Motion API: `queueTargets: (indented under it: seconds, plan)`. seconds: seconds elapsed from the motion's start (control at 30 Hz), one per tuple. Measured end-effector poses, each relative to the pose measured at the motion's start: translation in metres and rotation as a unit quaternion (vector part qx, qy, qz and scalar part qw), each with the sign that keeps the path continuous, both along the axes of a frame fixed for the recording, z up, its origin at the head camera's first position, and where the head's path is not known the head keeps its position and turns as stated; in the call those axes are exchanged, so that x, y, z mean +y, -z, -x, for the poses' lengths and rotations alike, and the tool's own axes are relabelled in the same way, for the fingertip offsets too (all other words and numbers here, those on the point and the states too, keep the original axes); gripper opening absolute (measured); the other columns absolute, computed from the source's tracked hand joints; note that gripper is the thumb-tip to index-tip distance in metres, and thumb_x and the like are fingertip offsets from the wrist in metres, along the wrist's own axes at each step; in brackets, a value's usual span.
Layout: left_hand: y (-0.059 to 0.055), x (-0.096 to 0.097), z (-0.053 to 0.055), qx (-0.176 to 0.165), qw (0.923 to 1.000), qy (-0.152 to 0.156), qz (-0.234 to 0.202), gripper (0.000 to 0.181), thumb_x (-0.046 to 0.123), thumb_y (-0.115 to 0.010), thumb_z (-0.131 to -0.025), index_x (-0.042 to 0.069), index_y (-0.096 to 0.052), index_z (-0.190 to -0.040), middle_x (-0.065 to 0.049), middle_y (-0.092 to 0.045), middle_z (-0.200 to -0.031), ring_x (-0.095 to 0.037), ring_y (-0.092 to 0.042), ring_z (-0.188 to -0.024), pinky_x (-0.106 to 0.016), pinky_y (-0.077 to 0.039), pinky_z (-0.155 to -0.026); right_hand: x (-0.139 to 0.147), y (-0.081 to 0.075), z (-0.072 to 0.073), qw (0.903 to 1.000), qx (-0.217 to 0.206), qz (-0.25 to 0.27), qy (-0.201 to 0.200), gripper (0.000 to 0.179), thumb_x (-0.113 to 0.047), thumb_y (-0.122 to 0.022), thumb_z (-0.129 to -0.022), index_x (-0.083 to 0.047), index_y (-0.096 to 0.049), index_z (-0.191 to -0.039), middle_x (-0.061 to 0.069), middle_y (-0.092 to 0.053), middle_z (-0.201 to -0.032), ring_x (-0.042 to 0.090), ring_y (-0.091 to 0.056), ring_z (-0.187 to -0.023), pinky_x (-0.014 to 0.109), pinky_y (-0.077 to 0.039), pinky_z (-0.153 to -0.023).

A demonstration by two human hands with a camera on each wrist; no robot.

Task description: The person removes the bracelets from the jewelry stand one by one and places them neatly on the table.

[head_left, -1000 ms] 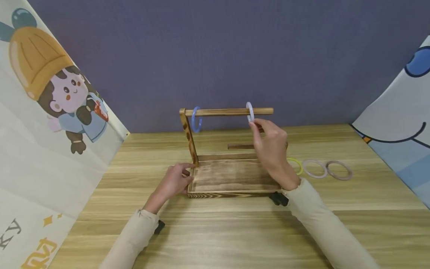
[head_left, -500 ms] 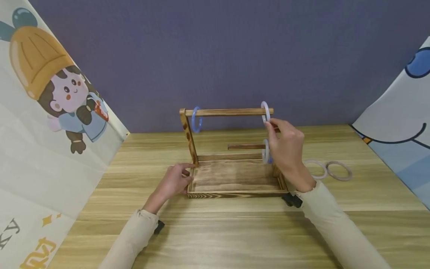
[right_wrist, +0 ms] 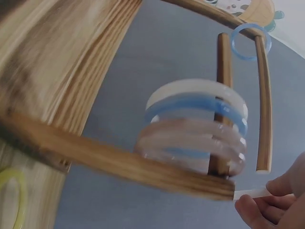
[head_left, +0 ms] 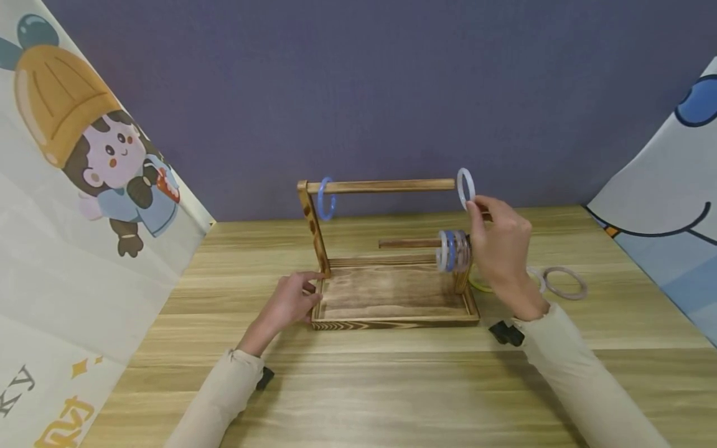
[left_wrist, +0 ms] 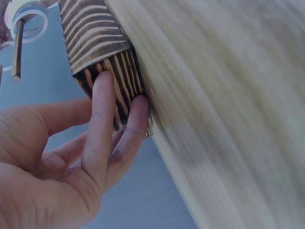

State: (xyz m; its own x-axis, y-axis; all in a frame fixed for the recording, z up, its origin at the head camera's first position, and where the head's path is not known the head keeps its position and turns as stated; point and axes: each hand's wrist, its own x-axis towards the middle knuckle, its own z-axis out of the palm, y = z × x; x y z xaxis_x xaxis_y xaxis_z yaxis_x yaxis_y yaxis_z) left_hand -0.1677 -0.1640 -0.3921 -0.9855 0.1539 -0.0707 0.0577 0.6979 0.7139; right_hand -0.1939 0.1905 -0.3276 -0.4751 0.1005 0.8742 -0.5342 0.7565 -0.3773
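A wooden stand (head_left: pixel 392 323) has a tray base, an upper bar (head_left: pixel 386 186) and a lower bar (head_left: pixel 409 243). My left hand (head_left: pixel 288 298) holds the tray's left end. In the left wrist view, two fingertips (left_wrist: pixel 103 78) press on its striped end face. My right hand (head_left: pixel 501 246) pinches a whitish bangle (head_left: pixel 466 188) between thumb and finger, just beyond the upper bar's free right end. A blue bangle (head_left: pixel 327 199) hangs near that bar's left post. Several bangles, white, blue and brownish (head_left: pixel 452 250), sit on the lower bar; the right wrist view blurs them.
On the wooden table (head_left: pixel 358 386), right of the stand, lie a yellow bangle (head_left: pixel 480 285), a pale bangle (head_left: pixel 539 280) partly behind my right hand, and a brownish bangle (head_left: pixel 566 284). A dark blue panel (head_left: pixel 358 93) stands behind. Printed sheets flank both sides.
My right hand has moved rightward, sliding the whitish bangle along the upper bar and off its end. The bangles on the lower bar have come into sight. My left hand stays put.
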Motion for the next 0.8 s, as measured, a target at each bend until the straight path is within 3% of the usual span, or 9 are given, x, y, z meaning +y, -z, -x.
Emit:
queueTargets:
  seconds: [0.3,0.33,0.4,0.47,0.57,0.67,0.73,0.8]
  plan:
    - [-0.002,-0.001,-0.002,-0.003,1.0000,-0.001,0.003,0.047,0.000,-0.068,-0.092,0.007,-0.060,-0.137,-0.023,-0.068,-0.109,-0.025,-0.070,-0.083,-0.028,-0.060,-0.049,0.021,0.007,-0.007,0.9999,0.000,-0.004,0.016,0.016,-0.002,-0.067,-0.094,0.013,-0.070,-0.100,0.027,-0.071,-0.090,0.042,-0.069,-0.074,0.054,-0.058,-0.066]
    - [-0.002,-0.001,-0.002,-0.002,1.0000,-0.001,0.004,0.047,0.001,-0.068,-0.092,0.008,-0.060,-0.137,-0.023,-0.068,-0.109,-0.025,-0.070,-0.083,-0.028,-0.060,-0.049,0.024,0.008,-0.007,0.9998,-0.001,-0.004,0.019,0.016,-0.002,-0.067,-0.094,0.012,-0.071,-0.101,0.027,-0.071,-0.090,0.042,-0.070,-0.075,0.050,-0.059,-0.067]
    - [-0.003,-0.001,-0.003,-0.002,1.0000,-0.001,0.005,0.047,0.001,-0.068,-0.092,0.008,-0.060,-0.138,-0.023,-0.068,-0.110,-0.024,-0.070,-0.083,-0.028,-0.060,-0.049,0.029,0.009,-0.009,0.9998,-0.006,0.008,0.019,0.015,-0.001,-0.069,-0.092,0.011,-0.071,-0.100,0.026,-0.071,-0.090,0.042,-0.070,-0.074,0.030,-0.060,-0.071]
    - [-0.003,-0.001,-0.003,-0.003,1.0000,-0.001,0.004,0.047,0.001,-0.068,-0.092,0.009,-0.060,-0.138,-0.023,-0.067,-0.110,-0.025,-0.070,-0.084,-0.027,-0.060,-0.049,0.035,0.011,-0.012,0.9996,-0.013,0.019,0.017,0.013,0.000,-0.070,-0.091,0.010,-0.072,-0.100,0.025,-0.072,-0.088,0.040,-0.070,-0.072,0.011,-0.052,-0.073]
    - [-0.002,-0.001,-0.003,-0.004,1.0000,-0.001,0.003,0.047,0.001,-0.068,-0.092,0.009,-0.060,-0.138,-0.023,-0.067,-0.111,-0.025,-0.070,-0.086,-0.027,-0.060,-0.050,0.046,0.013,-0.016,0.9985,-0.037,0.039,0.012,0.013,0.000,-0.070,-0.091,0.009,-0.074,-0.100,0.023,-0.072,-0.084,0.010,-0.069,-0.071,-0.005,-0.036,-0.073]
    - [-0.002,-0.001,-0.002,-0.005,1.0000,0.000,0.005,0.047,0.001,-0.068,-0.092,0.010,-0.060,-0.138,-0.022,-0.067,-0.111,-0.025,-0.070,-0.087,-0.027,-0.060,-0.050,0.058,0.016,-0.019,0.9959,-0.068,0.060,0.006,0.012,0.000,-0.069,-0.091,0.009,-0.074,-0.098,0.022,-0.072,-0.079,-0.016,-0.055,-0.068,-0.004,-0.038,-0.066]
    - [-0.002,0.000,-0.002,-0.005,1.0000,-0.001,0.006,0.047,0.002,-0.068,-0.092,0.010,-0.060,-0.138,-0.022,-0.067,-0.111,-0.025,-0.070,-0.086,-0.027,-0.060,-0.050,0.066,0.017,-0.021,0.9933,-0.089,0.073,0.000,0.012,0.000,-0.069,-0.091,0.010,-0.074,-0.098,0.022,-0.071,-0.078,-0.023,-0.050,-0.066,-0.003,-0.040,-0.061]
    - [-0.002,0.000,-0.002,-0.005,1.0000,0.000,0.006,0.047,0.002,-0.068,-0.092,0.010,-0.060,-0.138,-0.022,-0.067,-0.111,-0.025,-0.070,-0.086,-0.027,-0.060,-0.049,0.075,0.019,-0.023,0.9881,-0.123,0.093,-0.007,0.014,-0.001,-0.069,-0.092,0.010,-0.074,-0.098,0.009,-0.072,-0.074,-0.020,-0.054,-0.063,-0.001,-0.043,-0.057]
